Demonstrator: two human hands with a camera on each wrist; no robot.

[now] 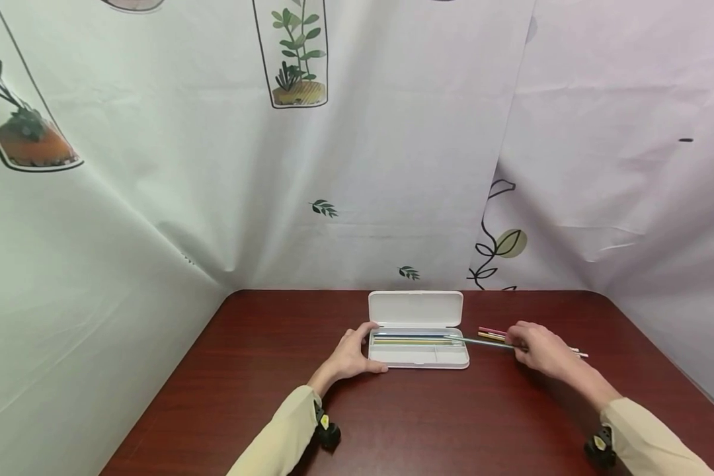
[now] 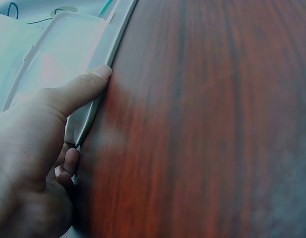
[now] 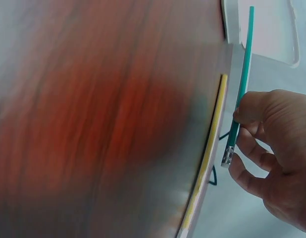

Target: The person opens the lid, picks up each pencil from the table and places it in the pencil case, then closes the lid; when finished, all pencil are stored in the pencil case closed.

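An open white pencil case (image 1: 401, 357) lies on the table, its lid (image 1: 415, 309) tilted up at the back. My left hand (image 1: 348, 355) grips the case's left end, the thumb (image 2: 88, 88) along the front edge and the fingers round the far side. Several pencils (image 1: 413, 342) lie lengthwise in the rear compartment. To the right, my right hand (image 1: 543, 352) pinches a green pencil (image 3: 246, 59) near its end with the metal band. In the head view that pencil points left, its far tip overlapping the right part of the case.
Beside the right hand, a red pencil (image 1: 491, 330) and a yellow pencil (image 3: 212, 134) lie on the dark red wooden table (image 1: 428, 423), with pale pencil ends showing past the hand. A white printed curtain (image 1: 393, 165) hangs behind the table's back edge and along its sides.
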